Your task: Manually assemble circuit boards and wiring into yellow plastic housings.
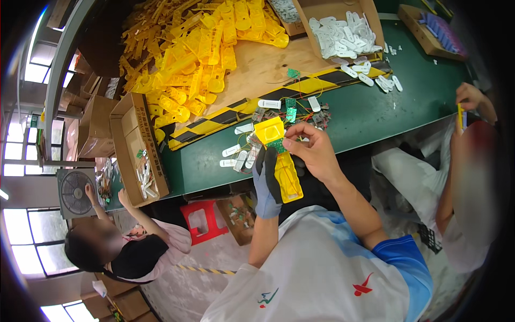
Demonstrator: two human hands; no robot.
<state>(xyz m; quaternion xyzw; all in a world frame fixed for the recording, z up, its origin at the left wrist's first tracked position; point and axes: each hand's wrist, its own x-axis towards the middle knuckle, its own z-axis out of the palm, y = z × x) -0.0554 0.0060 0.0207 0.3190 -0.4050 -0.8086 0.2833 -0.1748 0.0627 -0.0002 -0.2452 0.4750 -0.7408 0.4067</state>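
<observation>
My left hand [265, 185], in a grey and black glove, is closed around a long yellow plastic casing [288, 180] held tilted in front of my body. A small green circuit board [276, 145] sits across the casing near its upper part. At that board's right edge, the bare thumb and forefinger of my right hand [317, 153] are pinched together; the fingertips partly hide what they grip. Just beyond my hands, another green circuit board [291, 110] lies among thin wires, and several white plastic pieces [269, 104] are scattered on the green table.
Yellow casings [214, 51] are heaped behind a black-and-yellow striped edge [214, 119]. A cardboard box [316, 37] holds white oval pieces [348, 35]. Another carton [129, 134] stands at left. People sit on both sides, one with a hand [469, 99] at far right. A red stool [205, 220] stands below.
</observation>
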